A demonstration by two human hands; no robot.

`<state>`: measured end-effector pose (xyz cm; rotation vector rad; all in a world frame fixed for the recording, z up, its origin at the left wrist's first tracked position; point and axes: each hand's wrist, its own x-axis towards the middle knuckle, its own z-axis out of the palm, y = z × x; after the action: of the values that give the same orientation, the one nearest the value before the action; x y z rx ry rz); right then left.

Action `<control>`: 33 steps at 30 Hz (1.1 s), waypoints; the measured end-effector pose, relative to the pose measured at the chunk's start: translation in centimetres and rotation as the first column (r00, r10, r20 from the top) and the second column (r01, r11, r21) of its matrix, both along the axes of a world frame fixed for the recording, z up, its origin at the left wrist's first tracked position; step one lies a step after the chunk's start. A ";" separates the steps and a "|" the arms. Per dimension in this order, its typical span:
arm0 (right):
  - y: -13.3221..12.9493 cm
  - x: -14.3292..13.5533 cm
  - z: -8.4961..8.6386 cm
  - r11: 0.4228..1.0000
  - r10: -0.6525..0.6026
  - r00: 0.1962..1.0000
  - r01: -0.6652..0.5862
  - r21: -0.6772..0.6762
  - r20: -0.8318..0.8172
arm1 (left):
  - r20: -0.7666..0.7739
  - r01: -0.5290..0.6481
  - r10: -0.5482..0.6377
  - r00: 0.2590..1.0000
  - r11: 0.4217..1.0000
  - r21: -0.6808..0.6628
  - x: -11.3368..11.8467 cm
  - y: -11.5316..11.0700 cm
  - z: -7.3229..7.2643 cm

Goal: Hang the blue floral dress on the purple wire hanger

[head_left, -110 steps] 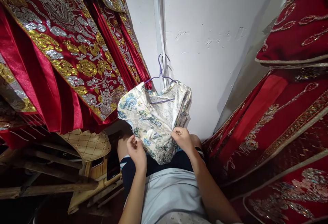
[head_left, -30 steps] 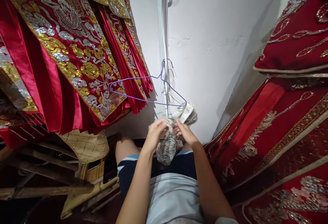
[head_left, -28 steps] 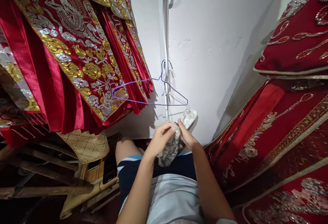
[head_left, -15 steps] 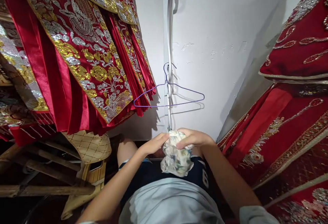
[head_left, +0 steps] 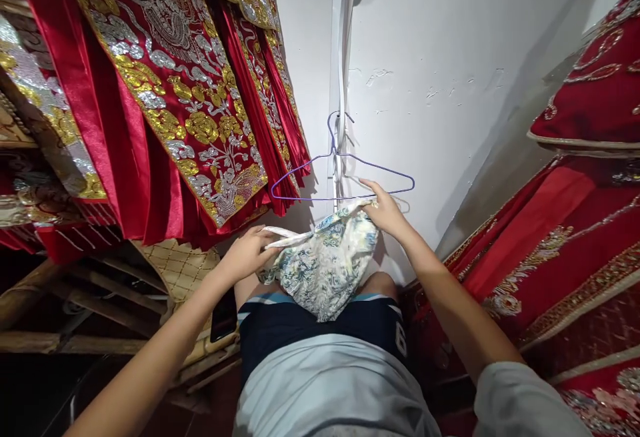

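The floral garment [head_left: 327, 263], cream with blue, green and yellow print, is stretched between both hands above the lap, its upper edge running from one hand to the other and its lower part coming to a rounded point over the dark shorts [head_left: 280, 323]. The left hand [head_left: 245, 253] has its fingers pinching the garment's left end, where white bands fold together. The right hand [head_left: 387, 213] grips the upper right corner; its index finger is stretched out, while the rest of that grip is partly hidden. Just above the garment, the bare purple hanger [head_left: 334, 153] hangs by its hook against a white upright strip [head_left: 344, 57] on the wall [head_left: 430, 43], its right lower bar passing behind the right hand; whether they touch cannot be told. The one readable marking is a white numeral on the shorts' right leg, seen from here as 6. On the left hangs a red costume [head_left: 200, 127] with gold and silver sequined flowers; on the right, another red beaded garment [head_left: 540, 277]. Below the left costume stand a wooden frame [head_left: 100, 343] and a quilted tan pad [head_left: 185, 267].
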<state>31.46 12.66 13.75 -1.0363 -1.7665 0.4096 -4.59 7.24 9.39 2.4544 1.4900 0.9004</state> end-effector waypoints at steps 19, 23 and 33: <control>1.5 -0.2 -0.2 0.979 -0.147 0.989 0.144 -0.143 -0.013 | 0.155 -0.102 0.069 0.985 0.972 0.212 6.6 4.7 7.9; 0.3 -0.6 -1.4 0.994 -0.016 1.000 0.016 -0.107 0.004 | 0.151 -0.073 0.019 0.988 0.931 0.356 8.9 7.0 9.6; 0.9 4.9 2.0 0.924 -0.382 0.909 0.382 0.028 0.168 | -0.008 -0.073 0.088 0.996 0.878 0.472 7.4 8.3 11.3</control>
<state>36.41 13.56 15.75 -1.4223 -1.6560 0.0809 2.83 15.50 20.66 2.7525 1.5390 1.3975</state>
